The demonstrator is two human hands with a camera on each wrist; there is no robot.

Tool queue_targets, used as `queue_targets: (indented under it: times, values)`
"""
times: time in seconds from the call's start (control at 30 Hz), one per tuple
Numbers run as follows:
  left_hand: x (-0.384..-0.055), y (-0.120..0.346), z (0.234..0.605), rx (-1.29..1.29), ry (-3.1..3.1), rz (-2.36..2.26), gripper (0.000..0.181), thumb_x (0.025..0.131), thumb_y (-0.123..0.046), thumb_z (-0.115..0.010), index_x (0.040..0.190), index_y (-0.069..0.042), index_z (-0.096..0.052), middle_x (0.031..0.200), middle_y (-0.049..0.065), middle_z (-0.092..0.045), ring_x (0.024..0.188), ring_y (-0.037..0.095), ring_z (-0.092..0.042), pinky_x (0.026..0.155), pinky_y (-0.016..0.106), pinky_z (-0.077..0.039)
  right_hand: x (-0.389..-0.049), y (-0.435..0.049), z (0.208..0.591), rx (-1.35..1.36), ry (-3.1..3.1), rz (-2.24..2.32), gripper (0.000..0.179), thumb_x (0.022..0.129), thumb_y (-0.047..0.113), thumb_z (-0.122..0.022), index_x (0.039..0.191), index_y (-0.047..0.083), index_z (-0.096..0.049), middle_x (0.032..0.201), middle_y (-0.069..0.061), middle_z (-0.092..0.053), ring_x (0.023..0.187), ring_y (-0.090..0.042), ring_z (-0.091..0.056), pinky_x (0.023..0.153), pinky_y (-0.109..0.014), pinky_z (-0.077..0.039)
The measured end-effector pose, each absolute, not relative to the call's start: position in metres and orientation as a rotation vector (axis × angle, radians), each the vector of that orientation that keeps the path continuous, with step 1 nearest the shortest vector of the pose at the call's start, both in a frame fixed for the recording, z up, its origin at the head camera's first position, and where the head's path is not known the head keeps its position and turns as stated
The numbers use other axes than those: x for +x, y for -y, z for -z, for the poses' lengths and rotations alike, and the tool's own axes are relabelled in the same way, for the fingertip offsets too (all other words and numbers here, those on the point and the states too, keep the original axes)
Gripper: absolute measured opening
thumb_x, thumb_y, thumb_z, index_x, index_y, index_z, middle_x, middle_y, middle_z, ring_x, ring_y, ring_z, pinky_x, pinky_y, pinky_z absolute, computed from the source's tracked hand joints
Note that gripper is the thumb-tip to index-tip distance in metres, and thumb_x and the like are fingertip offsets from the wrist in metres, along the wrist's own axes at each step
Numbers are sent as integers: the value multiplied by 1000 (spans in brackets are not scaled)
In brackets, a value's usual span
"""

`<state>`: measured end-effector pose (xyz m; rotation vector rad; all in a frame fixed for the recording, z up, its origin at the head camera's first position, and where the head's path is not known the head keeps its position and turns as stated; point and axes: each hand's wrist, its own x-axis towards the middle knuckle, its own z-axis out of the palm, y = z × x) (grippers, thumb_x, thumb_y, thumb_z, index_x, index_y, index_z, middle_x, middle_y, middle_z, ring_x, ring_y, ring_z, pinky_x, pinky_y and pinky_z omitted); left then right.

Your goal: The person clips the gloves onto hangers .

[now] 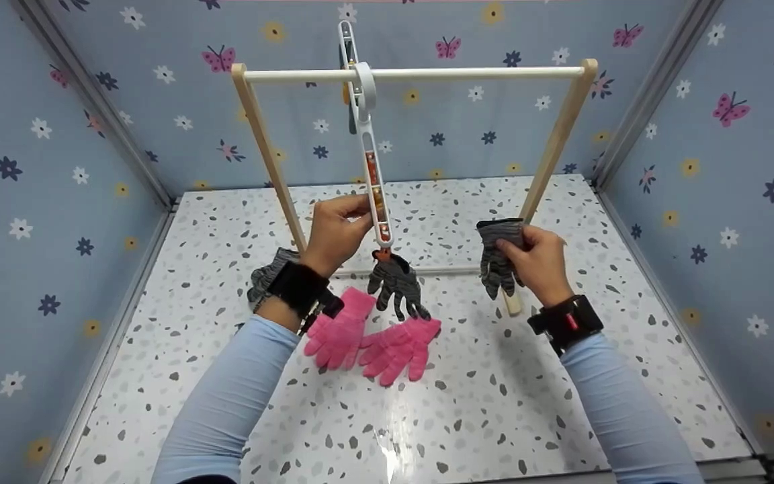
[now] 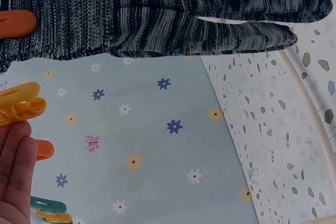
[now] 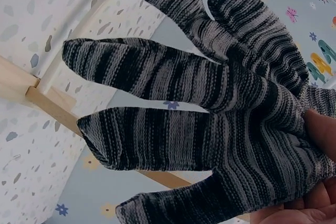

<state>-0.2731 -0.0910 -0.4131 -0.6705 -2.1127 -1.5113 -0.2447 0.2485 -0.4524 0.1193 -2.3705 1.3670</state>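
A white clip hanger (image 1: pixel 368 141) hooks over the rail, seen nearly end-on. My left hand (image 1: pixel 336 232) is at its near part, pinching a yellow clip (image 2: pixel 21 100) in the left wrist view; the thumb is hidden there. One grey-and-black striped knit glove (image 1: pixel 397 282) hangs by its cuff from an orange clip (image 2: pixel 18 23) at the hanger's near end. Off to the right, my right hand (image 1: pixel 543 262) holds another striped glove (image 3: pixel 252 114) by the cuff, thumb on top, its fingers dangling in the head view.
A wooden stand with a white rail (image 1: pixel 467 72) spans the speckled table (image 1: pixel 494 403). Two pink gloves (image 1: pixel 343 329) lie below the hanger. Another striped glove (image 1: pixel 263 275) lies partly behind my left wrist. Flower-patterned walls (image 1: pixel 185 148) enclose the back and sides.
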Motion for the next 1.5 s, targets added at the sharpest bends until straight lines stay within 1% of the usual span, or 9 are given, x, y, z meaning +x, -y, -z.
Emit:
queue_targets:
  times: [0.17,0.43,0.53,0.7,0.83,0.97,1.17,1.23,1.5]
  values:
    - [-273,89,412,-657,2104,1535,9,91,4,-77,98,6,-83,93,21,-82,83,30,-79,82,18,-59,-244,-245,454,139,2375,-1347,11,91,-1,-83,99,-8,-80,92,-26,-80,70,7,-62,66,-10,-48]
    - [-274,89,413,-674,2086,1543,10,91,5,-77,97,5,-84,91,21,-82,81,21,-78,80,17,-58,-243,-235,455,165,2366,-1325,10,88,-2,-86,91,-8,-79,86,-22,-80,69,1,-61,66,-13,-47]
    - [-274,88,412,-676,2074,1565,9,91,4,-78,98,6,-84,93,22,-82,82,26,-79,80,17,-59,-243,-232,455,187,2364,-1311,9,87,-2,-86,89,-8,-78,83,-21,-79,68,2,-59,65,-14,-45]
    - [-273,87,412,-692,2046,1563,8,91,4,-78,96,7,-84,93,24,-82,85,40,-80,81,16,-58,-243,-228,454,224,2358,-1338,8,88,-3,-85,92,-7,-79,87,-24,-80,68,6,-61,66,-12,-48]
    - [-273,86,411,-696,2035,1562,7,91,4,-78,94,7,-83,92,24,-81,84,41,-79,81,16,-58,-243,-225,453,232,2361,-1359,8,88,-3,-84,90,-7,-79,87,-24,-80,67,6,-61,65,-11,-49]
    - [-273,86,411,-689,2038,1557,6,90,4,-78,92,6,-83,89,22,-81,80,34,-78,79,16,-58,-242,-221,452,232,2370,-1350,9,88,-2,-84,87,-7,-77,85,-22,-79,65,5,-60,64,-12,-47]
    - [-273,87,412,-661,2052,1578,9,90,5,-77,95,6,-84,89,23,-81,77,7,-74,77,15,-58,-243,-215,452,251,2387,-1338,10,88,-1,-84,86,-7,-77,84,-21,-79,66,1,-60,63,-12,-47]
    - [-272,87,411,-657,2053,1591,9,90,6,-77,96,7,-84,90,23,-81,77,2,-73,77,15,-58,-243,-214,452,259,2389,-1332,11,88,-1,-85,84,-6,-76,84,-21,-79,66,-1,-61,63,-13,-47]
    - [-272,86,410,-670,2036,1586,7,90,6,-76,92,7,-84,89,23,-81,80,6,-75,78,16,-59,-243,-206,451,302,2383,-1295,23,87,0,-86,73,-3,-67,71,-10,-71,63,-13,-55,58,-18,-40]
